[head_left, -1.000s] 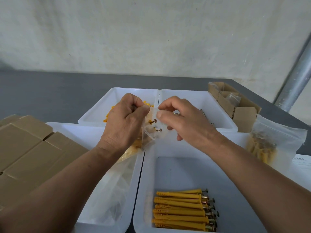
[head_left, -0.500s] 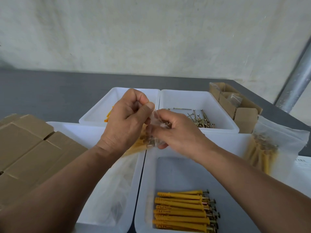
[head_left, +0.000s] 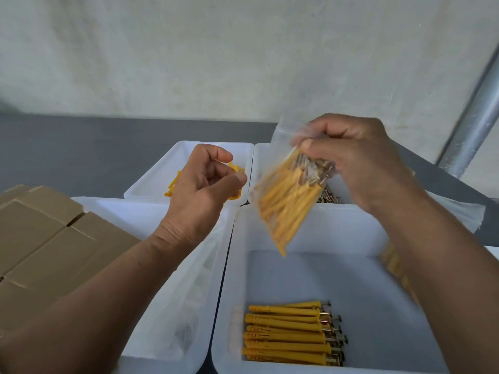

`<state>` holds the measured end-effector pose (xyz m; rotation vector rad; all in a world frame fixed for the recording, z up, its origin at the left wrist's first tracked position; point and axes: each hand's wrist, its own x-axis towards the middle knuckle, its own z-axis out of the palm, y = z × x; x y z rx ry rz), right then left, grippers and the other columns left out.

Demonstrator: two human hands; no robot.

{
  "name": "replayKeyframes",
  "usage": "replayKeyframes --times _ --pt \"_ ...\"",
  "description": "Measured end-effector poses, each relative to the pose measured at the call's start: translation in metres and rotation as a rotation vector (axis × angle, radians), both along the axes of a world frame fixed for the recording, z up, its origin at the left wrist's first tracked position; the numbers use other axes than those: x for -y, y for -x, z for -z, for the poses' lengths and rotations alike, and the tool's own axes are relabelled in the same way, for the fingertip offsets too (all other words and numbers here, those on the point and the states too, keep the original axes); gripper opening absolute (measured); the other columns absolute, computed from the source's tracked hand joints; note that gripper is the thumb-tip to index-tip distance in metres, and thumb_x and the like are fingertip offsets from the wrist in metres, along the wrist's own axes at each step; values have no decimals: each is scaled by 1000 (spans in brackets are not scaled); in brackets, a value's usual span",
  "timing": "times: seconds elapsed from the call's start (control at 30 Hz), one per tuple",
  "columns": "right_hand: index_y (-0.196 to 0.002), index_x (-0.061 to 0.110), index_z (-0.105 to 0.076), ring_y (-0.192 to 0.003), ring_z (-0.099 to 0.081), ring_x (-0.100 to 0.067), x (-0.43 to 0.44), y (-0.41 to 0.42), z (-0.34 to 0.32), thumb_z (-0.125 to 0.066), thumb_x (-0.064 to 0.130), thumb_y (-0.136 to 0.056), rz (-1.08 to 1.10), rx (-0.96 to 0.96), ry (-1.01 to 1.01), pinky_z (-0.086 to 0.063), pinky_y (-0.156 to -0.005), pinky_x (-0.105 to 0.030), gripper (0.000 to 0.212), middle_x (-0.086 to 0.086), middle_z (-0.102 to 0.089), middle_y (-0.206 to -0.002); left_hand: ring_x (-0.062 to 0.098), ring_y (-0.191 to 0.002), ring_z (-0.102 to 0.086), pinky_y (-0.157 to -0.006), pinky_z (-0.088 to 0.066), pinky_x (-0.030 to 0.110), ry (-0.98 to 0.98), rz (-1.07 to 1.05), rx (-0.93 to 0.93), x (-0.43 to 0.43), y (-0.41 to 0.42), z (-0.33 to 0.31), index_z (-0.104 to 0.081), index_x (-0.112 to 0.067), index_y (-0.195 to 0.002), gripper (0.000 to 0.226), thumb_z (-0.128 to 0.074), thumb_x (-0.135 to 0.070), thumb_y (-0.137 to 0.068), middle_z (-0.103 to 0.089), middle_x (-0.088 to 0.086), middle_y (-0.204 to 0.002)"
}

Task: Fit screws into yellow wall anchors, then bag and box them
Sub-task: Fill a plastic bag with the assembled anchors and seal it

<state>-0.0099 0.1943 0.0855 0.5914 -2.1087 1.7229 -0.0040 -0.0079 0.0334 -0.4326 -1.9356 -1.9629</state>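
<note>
the grey tabletop [head_left: 81, 147] is carrying it all. closed boxes [head_left: 48, 238] are lying at 9 o'clock. four white bins [head_left: 378, 292] are filling the middle. the one at 5 o'clock is holding a row of anchors [head_left: 286, 333] with screws fitted. the one at 7 o'clock is holding clear plastic [head_left: 189, 306], likely spare bags.

the bag [head_left: 286, 203] is hanging in the air at 1 o'clock, above the far and near right bins. it is blurred and packed with fitted anchors pointing down. the right hand [head_left: 359, 163] is pinching its top, the grip pressed onto the film. the left hand [head_left: 199, 190], at 11 o'clock, is apart from the bag, fingers curled in and holding nothing i can see.

loose anchors [head_left: 172, 184] are lying behind it, and screws [head_left: 330, 198] under the bag.

bagging seems to be finishing. the next move is likely calling for a sealed top and an open box, and none is showing here.
</note>
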Motion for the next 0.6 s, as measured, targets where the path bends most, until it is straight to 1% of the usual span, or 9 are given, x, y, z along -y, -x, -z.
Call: replayKeyframes --times 0.07,0.1,0.2,0.23,0.27,0.33,0.4,0.5,0.6 --pt "-67 31 -76 -66 -65 -3 -8 -3 -2 -65 17 -67 -27 20 -126 -49 -57 -17 17 7 -75 -76 12 -66 -58 -68 -49 21 54 14 28 -2 -2 1 -53 -16 -98 32 -64 -17 -68 -60 0 -69" --pt "-67 33 -75 -68 -66 -3 -8 -4 0 -67 17 -68 -48 51 -233 -50 -60 -19 18 7 -75 -78 11 -65 -58 -67 -48 19 80 27 45 -3 -3 2 -53 -16 -100 34 -65 -17 -68 -61 1 -70" --pt "-65 38 -72 -72 -65 3 1 -4 13 -71 12 -76 -109 166 -706 -49 -68 -21 28 17 -72 -81 13 -69 -58 -64 -46 19 161 54 105 -5 -3 4 -53 -14 -104 38 -73 -9 -72 -63 4 -75" --pt "-67 40 -71 -77 -64 4 5 -3 19 -70 14 -79 -129 197 -841 -50 -72 -22 29 19 -71 -84 17 -72 -57 -65 -46 20 196 56 122 -6 -3 6 -53 -14 -105 38 -75 -3 -76 -63 7 -79" --pt "-68 41 -70 -83 -64 3 10 -3 23 -69 16 -81 -141 222 -912 -50 -77 -23 28 20 -70 -87 18 -73 -56 -65 -46 20 234 56 136 -7 -2 6 -53 -15 -105 36 -73 1 -79 -64 9 -82" --pt "-69 39 -70 -88 -63 0 12 -3 25 -68 17 -81 -117 228 -922 -52 -82 -27 25 19 -70 -91 15 -73 -56 -61 -44 14 297 54 158 -7 0 7 -53 -18 -105 35 -70 3 -81 -64 10 -87" --pt "-70 31 -74 -88 -64 -4 9 -2 22 -69 14 -79 -61 199 -857 -55 -84 -34 19 16 -70 -92 12 -73 -57 -57 -42 11 316 55 184 -6 2 6 -54 -20 -105 35 -69 2 -81 -64 7 -90" --pt "-73 21 -74 -92 -60 -3 4 -1 21 -70 14 -78 -18 158 -762 -52 -87 -35 9 17 -65 -99 12 -76 -59 -60 -42 13 288 53 217 -3 6 4 -57 -23 -104 36 -67 4 -81 -65 3 -92" --pt "-77 25 -72 -98 -59 -7 3 2 25 -66 20 -82 -50 192 -886 -50 -90 -34 10 15 -64 -103 12 -78 -59 -54 -42 11 332 53 257 -3 8 3 -57 -26 -104 40 -66 5 -80 -64 0 -96"
